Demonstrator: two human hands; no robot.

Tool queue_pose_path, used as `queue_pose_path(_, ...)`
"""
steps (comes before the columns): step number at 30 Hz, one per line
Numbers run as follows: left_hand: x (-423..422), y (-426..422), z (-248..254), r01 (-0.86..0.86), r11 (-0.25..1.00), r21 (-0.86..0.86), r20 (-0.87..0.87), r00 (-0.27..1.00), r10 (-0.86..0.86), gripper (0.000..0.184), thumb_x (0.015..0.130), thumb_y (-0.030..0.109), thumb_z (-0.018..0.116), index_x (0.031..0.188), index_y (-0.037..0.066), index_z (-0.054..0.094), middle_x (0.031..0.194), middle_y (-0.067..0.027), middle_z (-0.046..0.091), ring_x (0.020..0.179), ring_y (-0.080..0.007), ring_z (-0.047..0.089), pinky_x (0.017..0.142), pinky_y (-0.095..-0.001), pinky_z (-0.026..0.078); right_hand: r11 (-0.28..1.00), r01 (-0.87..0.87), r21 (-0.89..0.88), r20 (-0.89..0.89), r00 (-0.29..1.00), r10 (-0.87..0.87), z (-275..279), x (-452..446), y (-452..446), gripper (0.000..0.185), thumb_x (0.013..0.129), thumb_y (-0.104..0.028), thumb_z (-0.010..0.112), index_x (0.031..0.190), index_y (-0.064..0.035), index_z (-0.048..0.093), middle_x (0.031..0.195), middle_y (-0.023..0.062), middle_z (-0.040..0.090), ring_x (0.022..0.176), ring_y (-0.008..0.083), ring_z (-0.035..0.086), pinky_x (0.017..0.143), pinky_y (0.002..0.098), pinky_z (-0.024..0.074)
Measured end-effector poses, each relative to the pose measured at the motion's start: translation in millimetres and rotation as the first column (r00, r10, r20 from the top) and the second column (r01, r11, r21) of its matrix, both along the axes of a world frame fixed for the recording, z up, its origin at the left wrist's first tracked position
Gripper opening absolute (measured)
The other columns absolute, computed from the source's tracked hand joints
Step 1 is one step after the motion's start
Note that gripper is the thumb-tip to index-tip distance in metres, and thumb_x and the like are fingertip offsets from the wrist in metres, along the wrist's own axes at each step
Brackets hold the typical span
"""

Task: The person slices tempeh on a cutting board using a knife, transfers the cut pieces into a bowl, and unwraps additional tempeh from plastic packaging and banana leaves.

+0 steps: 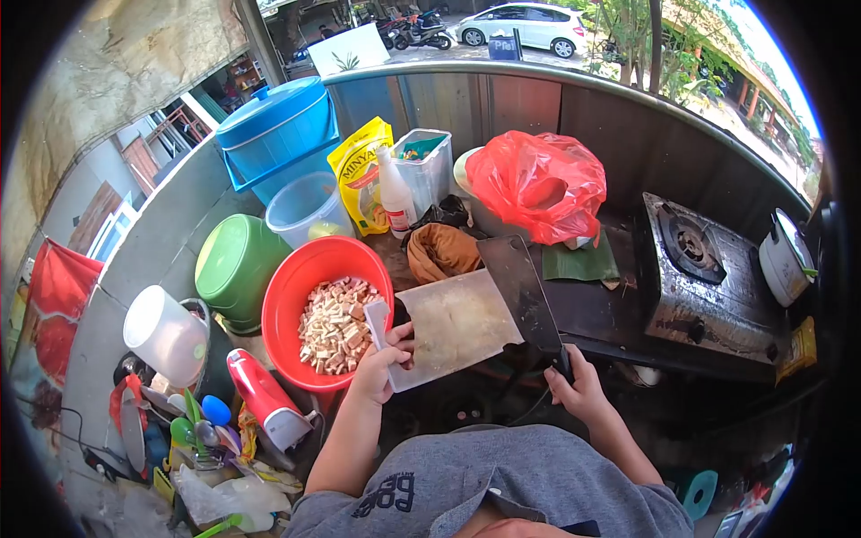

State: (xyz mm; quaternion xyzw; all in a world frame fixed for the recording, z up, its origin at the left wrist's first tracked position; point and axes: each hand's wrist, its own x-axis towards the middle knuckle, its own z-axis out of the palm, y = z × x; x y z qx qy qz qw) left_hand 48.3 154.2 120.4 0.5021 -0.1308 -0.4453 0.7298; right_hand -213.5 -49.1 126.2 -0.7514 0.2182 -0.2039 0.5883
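Observation:
My left hand (387, 360) is closed round the handle end of a worn, whitish cutting board (462, 318), held tilted in front of my body. In my right hand (578, 386) is the black handle of a dark, broad-bladed cleaver (525, 296). Its blade lies along the board's right edge and partly overlaps it in view; whether they touch I cannot tell. Left of the board stands a red basin (280, 305) with many small, pale brown cut pieces (339, 325) in it. A brown cloth-like bundle (444, 253) sits just beyond the board.
A blue lidded bucket (278, 125), green tub (238, 269), yellow pouch (361, 170) and white bottle (395, 193) line the left and back. A red plastic bag (538, 184) lies at the back. On the right is a gas stove (708, 278); a red hand mixer (269, 399) lies left.

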Motion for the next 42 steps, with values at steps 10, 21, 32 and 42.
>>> queue_pose_path(10,-15,-152,-71,0.47,0.865,0.176,-0.15,0.881,-0.448,0.072,0.063,0.001,0.051,0.134,-0.002,0.044,0.111,-0.0126,0.063,0.072,-0.0078,0.053,0.07,-0.0213,0.045,0.971,0.22,-0.095,-0.009,0.975,-0.222,-24,-77,-65,0.03,0.087,-0.012,0.061,0.113,-0.0019,0.052,0.067,0.0023,0.056,0.051,0.0096,0.056,0.047,0.0252,0.0445)
queue_pose_path(21,-40,-231,-70,-0.401,0.845,0.355,0.926,0.031,-0.375,0.064,0.072,0.026,0.073,0.127,0.003,0.05,0.121,-0.0179,0.052,0.113,-0.0362,0.049,0.097,-0.0448,0.04,0.908,0.385,0.164,0.114,0.907,-0.405,-48,-119,-156,0.026,0.09,-0.008,0.057,0.114,-0.0014,0.048,0.067,0.0001,0.053,0.05,0.0055,0.05,0.045,0.0229,0.043)
queue_pose_path(32,-63,-423,-83,-0.072,0.945,0.32,0.919,-0.219,-0.328,0.076,0.078,0.028,0.069,0.139,0.001,0.033,0.139,-0.0254,0.036,0.131,-0.0407,0.034,0.109,-0.0455,0.03,0.95,0.184,0.253,0.119,0.968,-0.219,-70,-103,-180,0.03,0.091,-0.015,0.059,0.114,-0.0016,0.047,0.067,0.0014,0.055,0.05,0.007,0.053,0.046,0.0241,0.0443)
queue_pose_path(42,-29,-493,-138,-0.212,0.874,0.436,0.9,0.099,-0.425,0.103,0.056,0.021,0.085,0.141,0.002,0.03,0.125,-0.0251,0.043,0.12,-0.0411,0.043,0.103,-0.0445,0.037,0.837,0.264,0.48,0.077,0.937,-0.34,-77,-115,-183,0.021,0.092,-0.017,0.057,0.107,-0.004,0.047,0.067,0.0006,0.054,0.05,0.0066,0.049,0.045,0.0224,0.041)
